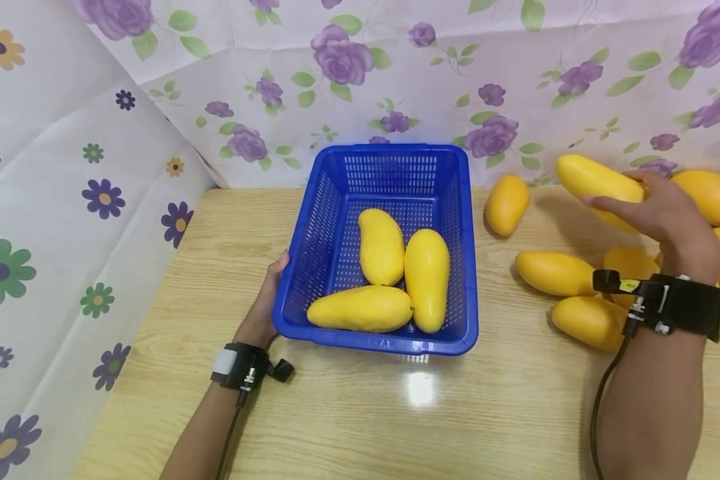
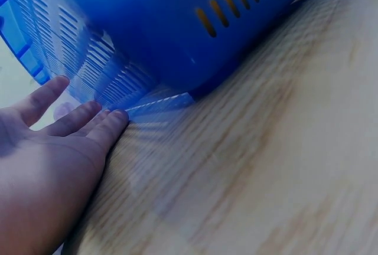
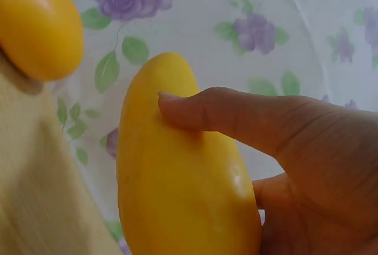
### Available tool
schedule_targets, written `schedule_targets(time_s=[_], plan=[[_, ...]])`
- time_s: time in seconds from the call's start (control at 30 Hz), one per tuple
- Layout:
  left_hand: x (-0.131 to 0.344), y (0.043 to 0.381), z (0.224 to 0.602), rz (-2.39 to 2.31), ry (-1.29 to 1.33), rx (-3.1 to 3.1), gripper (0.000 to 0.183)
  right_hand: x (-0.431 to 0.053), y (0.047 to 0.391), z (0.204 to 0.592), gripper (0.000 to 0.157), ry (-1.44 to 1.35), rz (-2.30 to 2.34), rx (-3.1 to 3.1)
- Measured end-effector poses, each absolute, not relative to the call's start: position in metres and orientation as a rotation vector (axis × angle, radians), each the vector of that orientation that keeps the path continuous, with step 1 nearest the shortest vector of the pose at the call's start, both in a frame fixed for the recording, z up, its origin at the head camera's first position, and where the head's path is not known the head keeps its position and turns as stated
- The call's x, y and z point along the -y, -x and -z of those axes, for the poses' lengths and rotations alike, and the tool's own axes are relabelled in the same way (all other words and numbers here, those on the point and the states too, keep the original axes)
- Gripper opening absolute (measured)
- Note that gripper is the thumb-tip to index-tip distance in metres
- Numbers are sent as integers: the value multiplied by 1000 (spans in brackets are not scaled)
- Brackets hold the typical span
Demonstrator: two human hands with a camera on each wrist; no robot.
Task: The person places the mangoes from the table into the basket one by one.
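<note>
My right hand [image 1: 678,210] holds a yellow mango [image 1: 597,180] up above the right side of the table, the thumb across its near side. In the right wrist view the thumb [image 3: 183,110] presses on the fruit, and the other fingers are largely hidden behind it. A blue plastic basket [image 1: 375,342] stands mid-table with three mangoes inside: one curved [image 1: 381,250], one lengthwise [image 1: 427,280] and one crosswise [image 1: 360,309]. My left hand [image 2: 53,166] rests against the basket's left side, its fingers extended to the slotted wall.
On the table's right lie several more mangoes, among them a small one [image 1: 507,205] near the back, a long one [image 1: 554,273], and others [image 1: 708,197] beyond my right hand. Flower-printed sheets [image 1: 342,60] line the back and left.
</note>
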State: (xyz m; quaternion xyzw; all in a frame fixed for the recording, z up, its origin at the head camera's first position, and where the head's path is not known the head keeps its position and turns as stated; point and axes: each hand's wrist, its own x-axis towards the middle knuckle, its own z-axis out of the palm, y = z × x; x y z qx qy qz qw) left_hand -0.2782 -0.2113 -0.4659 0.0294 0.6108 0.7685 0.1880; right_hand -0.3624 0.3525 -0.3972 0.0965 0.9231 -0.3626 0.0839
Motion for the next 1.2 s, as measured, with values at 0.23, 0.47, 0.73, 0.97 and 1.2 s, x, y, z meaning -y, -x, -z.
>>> schedule_targets(time_s=[0.23,0.47,0.73,0.97,1.2], plan=[[213,276,466,-2187,-116,-1711,72,-330,361,380,107,-215,1121,-2777],[214,275,463,-2210,-143,-1688,67,-303,357,363,99,-115,1155,-2836],[216,279,466,-2240,-159,-1640,68,-279,353,350,83,51,1217,-2935],[213,281,465,-2267,-202,-1590,67,-271,346,345,84,60,1200,-2983],[214,279,466,-2252,-197,-1611,67,-256,342,342,76,90,1252,-3034]])
